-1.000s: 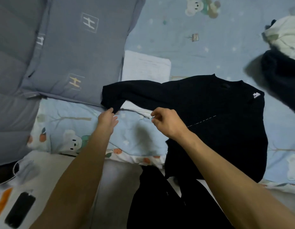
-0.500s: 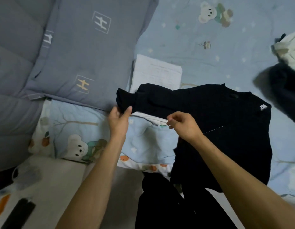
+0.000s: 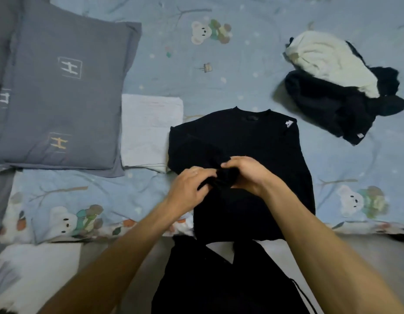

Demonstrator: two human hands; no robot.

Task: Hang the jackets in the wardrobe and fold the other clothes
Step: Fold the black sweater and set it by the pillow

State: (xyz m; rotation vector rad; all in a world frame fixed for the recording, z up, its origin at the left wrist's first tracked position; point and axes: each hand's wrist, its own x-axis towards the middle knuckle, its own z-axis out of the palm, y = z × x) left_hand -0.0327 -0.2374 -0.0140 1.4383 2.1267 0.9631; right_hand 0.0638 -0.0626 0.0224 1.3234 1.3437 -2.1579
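Observation:
A black sweater lies flat on the bed, collar away from me, with a small white label at its right shoulder. Its left sleeve is folded in across the chest. My left hand and my right hand meet over the middle of the sweater and both grip the bunched sleeve end between them. A heap of black and cream clothes lies at the far right of the bed.
A grey pillow lies at the left, with a folded white cloth beside it. The light blue bear-print bedsheet covers the bed. Another black garment hangs below the bed's front edge, near my body.
Both hands carried the left sleeve from the outstretched left side inward onto the sweater's chest. The camera view shifted right and up.

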